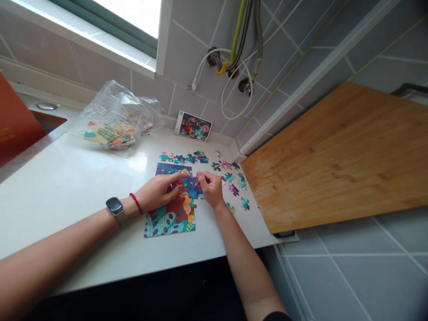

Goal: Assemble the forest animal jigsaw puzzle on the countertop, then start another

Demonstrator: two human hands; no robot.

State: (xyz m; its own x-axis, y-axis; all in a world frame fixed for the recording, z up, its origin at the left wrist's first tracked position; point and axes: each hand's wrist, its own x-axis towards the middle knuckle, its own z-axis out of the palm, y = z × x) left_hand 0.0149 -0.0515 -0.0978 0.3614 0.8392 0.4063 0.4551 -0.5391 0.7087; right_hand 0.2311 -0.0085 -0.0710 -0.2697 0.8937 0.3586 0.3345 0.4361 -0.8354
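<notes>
A partly joined jigsaw puzzle (170, 220) lies flat on the white counter, with blue at its top and teal leaves at its bottom. Over its upper middle is my left hand (163, 189), fingers apart, the index finger stretched toward the right. My right hand (209, 185) is at the puzzle's right edge, its thumb and fingers pinched together. Whatever is between them is too small to make out. Loose puzzle pieces (233, 190) lie beyond and to the right of the puzzle. My fingers hide part of the blue area.
A clear plastic bag (117, 129) of pieces rests at the back left of the counter (83, 191). A picture card (193, 126) leans on the tiled wall. A wooden board (341, 165) stands at the right, and an orange object (16, 120) is far left.
</notes>
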